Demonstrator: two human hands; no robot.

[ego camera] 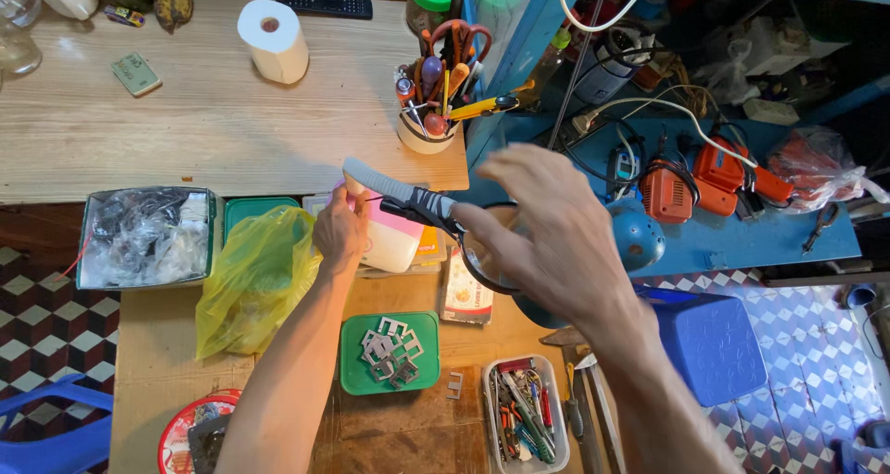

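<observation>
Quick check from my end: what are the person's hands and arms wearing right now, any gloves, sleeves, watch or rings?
Nothing shows on either. The left hand and right hand are bare, with no gloves and no rings visible. Both forearms are uncovered down to the bottom edge of the picture: no sleeves, watch or wristband in view.

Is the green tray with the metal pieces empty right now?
No, the green tray holds a pile of grey metal pieces on the wooden bench.

Upper left of the frame, a pale wooden table (185, 121) carries a toilet roll (274, 38), a remote (324, 4) and a tool cup (428, 133). Lower centre, the workbench (148, 344) bears a yellow bag (255, 275), a green lid (389, 352) and a clear tool tray (525, 416).
</observation>
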